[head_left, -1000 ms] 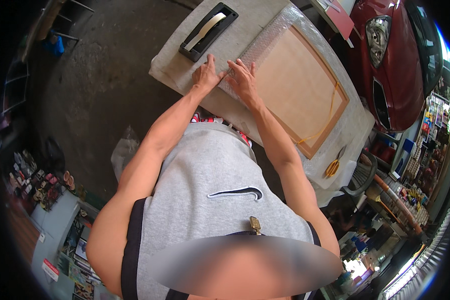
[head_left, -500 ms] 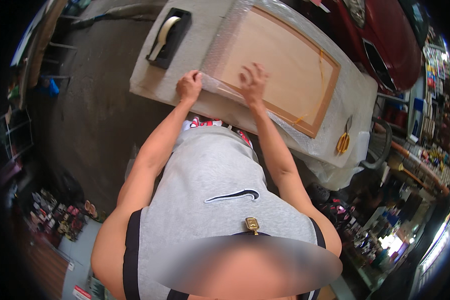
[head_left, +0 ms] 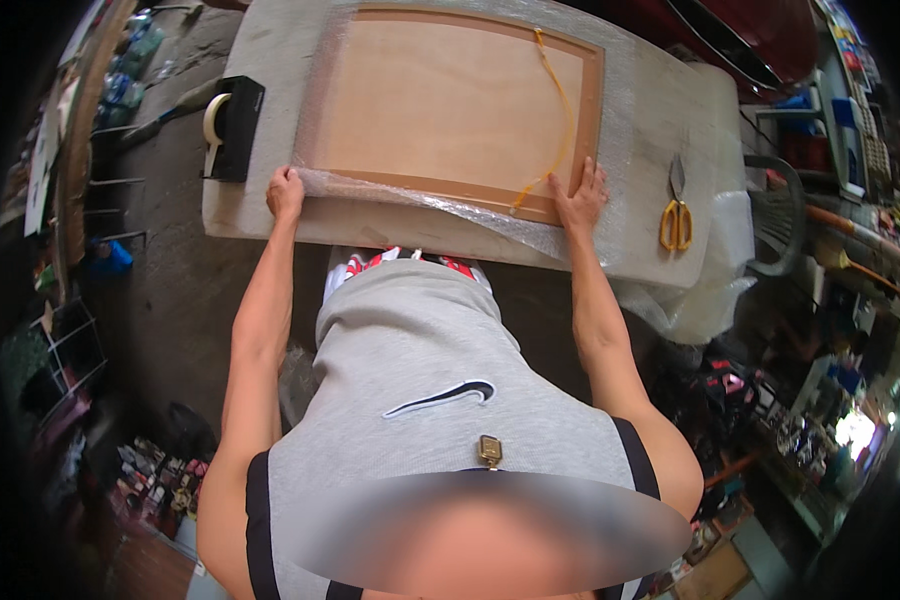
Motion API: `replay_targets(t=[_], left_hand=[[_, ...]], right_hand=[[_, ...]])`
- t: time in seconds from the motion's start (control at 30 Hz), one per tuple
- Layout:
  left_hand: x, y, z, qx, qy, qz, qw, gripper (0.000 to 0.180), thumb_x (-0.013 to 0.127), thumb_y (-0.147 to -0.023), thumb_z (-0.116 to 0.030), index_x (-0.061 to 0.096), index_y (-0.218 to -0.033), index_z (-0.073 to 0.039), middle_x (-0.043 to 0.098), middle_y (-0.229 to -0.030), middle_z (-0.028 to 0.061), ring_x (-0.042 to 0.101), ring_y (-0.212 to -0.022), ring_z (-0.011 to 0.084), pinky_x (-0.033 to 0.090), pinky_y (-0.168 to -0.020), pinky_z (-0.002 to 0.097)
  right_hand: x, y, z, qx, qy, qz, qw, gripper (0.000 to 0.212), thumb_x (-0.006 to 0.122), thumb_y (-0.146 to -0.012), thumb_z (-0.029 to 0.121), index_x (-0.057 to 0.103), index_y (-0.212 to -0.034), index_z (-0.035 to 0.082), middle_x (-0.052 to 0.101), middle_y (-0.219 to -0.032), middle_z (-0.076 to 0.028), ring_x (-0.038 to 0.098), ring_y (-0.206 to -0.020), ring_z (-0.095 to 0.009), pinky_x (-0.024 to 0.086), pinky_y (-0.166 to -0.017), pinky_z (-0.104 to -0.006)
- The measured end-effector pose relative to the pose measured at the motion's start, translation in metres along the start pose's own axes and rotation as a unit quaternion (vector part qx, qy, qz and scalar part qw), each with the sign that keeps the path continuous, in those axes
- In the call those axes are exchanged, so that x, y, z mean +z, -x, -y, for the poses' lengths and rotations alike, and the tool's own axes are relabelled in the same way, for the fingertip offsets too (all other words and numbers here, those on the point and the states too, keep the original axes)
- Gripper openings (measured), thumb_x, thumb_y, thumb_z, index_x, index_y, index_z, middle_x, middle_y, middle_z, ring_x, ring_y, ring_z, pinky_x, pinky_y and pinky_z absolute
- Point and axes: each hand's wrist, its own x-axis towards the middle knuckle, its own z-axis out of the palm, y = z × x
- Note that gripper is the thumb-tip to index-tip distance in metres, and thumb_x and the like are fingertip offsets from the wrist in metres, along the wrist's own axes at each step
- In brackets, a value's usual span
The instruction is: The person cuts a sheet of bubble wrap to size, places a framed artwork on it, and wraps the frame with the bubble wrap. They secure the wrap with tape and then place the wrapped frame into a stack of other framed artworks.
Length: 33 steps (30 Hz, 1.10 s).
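Note:
A wooden picture frame (head_left: 440, 100) lies with its pale backing board up and a yellow cord (head_left: 567, 110) running loosely across its right part. Bubble wrap (head_left: 317, 130) is under it and folds over its left side and near edge. At the near left corner my left hand (head_left: 285, 194) is closed, pinching the folded edge of the wrap. My right hand (head_left: 582, 203) rests at the frame's near right corner, its fingers spread over the wood and the wrap; it holds nothing.
On the pale table (head_left: 260, 215), a black tape dispenser (head_left: 238, 130) stands at the left. Yellow-handled scissors (head_left: 676, 215) lie at the right. Loose plastic wrap (head_left: 700, 300) hangs off the right edge beside a dark chair (head_left: 792, 215). A dark red car (head_left: 740, 35) is behind.
My right hand has moved right, from above the frame's near edge down to its near right corner. My left hand still pinches the wrap. The whole view has turned.

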Motion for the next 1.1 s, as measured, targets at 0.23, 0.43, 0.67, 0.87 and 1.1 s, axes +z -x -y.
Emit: replay_targets(t=[0.23,0.43,0.67,0.87,1.1], left_hand=[[0.0,-0.022,0.007,-0.109,0.154,0.063,0.98,0.051,0.045,-0.088,-0.047,0.059,-0.118,-0.008,0.062,-0.108,0.0133,0.061,-0.089,0.0249,0.05,-0.057,0.036],[-0.012,-0.037,-0.005,-0.184,0.18,0.17,0.951,0.074,0.029,-0.09,-0.063,0.047,-0.129,-0.003,0.054,-0.118,0.0146,0.057,-0.085,0.0243,0.046,-0.052,0.0336],[-0.015,-0.059,-0.011,-0.194,0.097,0.246,0.945,0.087,0.021,-0.087,-0.07,0.045,-0.129,0.002,0.056,-0.117,0.0184,0.056,-0.098,0.0294,0.05,-0.069,0.0427],[-0.041,-0.045,0.002,-0.211,0.287,0.346,0.868,0.089,0.018,-0.086,-0.073,0.049,-0.125,0.001,0.058,-0.117,0.0172,0.058,-0.103,0.0285,0.05,-0.081,0.0452],[-0.048,-0.019,0.025,-0.198,0.51,0.347,0.762,0.09,0.019,-0.084,-0.075,0.049,-0.125,0.0,0.06,-0.114,0.0166,0.059,-0.102,0.0285,0.051,-0.082,0.0418]], right_hand=[[-0.003,0.0,0.005,0.0,-0.02,0.001,1.0,0.088,0.062,-0.074,0.062,0.034,-0.14,0.011,0.034,-0.141,-0.022,0.028,-0.134,-0.036,0.019,-0.108,-0.0546],[-0.007,-0.001,0.007,0.008,-0.026,0.011,1.0,0.086,0.061,-0.075,0.061,0.034,-0.14,0.012,0.033,-0.142,-0.021,0.027,-0.135,-0.034,0.017,-0.109,-0.054],[-0.006,-0.002,0.007,0.029,-0.063,-0.015,0.997,0.074,0.06,-0.079,0.056,0.042,-0.135,0.012,0.038,-0.14,-0.019,0.031,-0.133,-0.033,0.018,-0.109,-0.0532],[-0.009,-0.002,0.011,0.035,-0.07,-0.028,0.997,0.066,0.061,-0.082,0.05,0.046,-0.132,0.011,0.043,-0.137,-0.018,0.035,-0.131,-0.033,0.021,-0.108,-0.0517],[-0.006,-0.006,-0.001,0.002,-0.096,-0.038,0.995,0.06,0.063,-0.082,0.045,0.052,-0.126,0.006,0.052,-0.128,-0.02,0.044,-0.124,-0.033,0.031,-0.103,-0.0423]])
